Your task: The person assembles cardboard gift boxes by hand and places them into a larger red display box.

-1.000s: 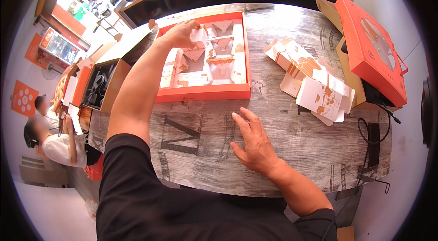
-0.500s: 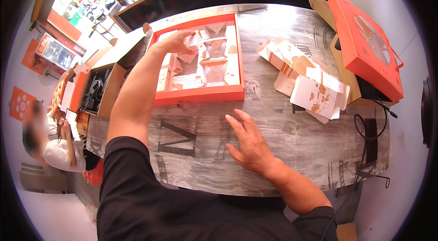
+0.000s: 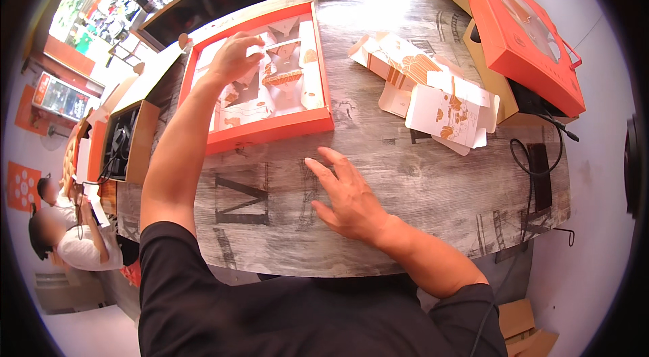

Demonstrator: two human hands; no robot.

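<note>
L hand (image 3: 233, 56) out at full reach over shallow open-top orange box (image 3: 270, 130), upper L of wood-grain tabletop (image 3: 433, 201). Fingers part-curled, thumb apart from index, right by white card inserts (image 3: 253, 112) w/ orange print inside; can't tell if they grip anything. Inserts fill the box, some w/ pointed cut-outs.

R hand (image 3: 348, 201) palm-down nr table middle, below box's front R corner. Fingers wide, nothing held; can't tell if touching tabletop.

R of box, well apart: opened-out white/orange printed cartons (image 3: 449, 110), overlapping, flaps out. Far R: orange windowed box (image 3: 485, 39) w/ handle, tilted on open brown cardboard carton (image 3: 481, 53). Blk cable (image 3: 512, 149) loops nr table's R edge.

Far L: brown box (image 3: 143, 144) w/ blk cables etc. inside; 2 ppl beyond, one in white top (image 3: 81, 249).
</note>
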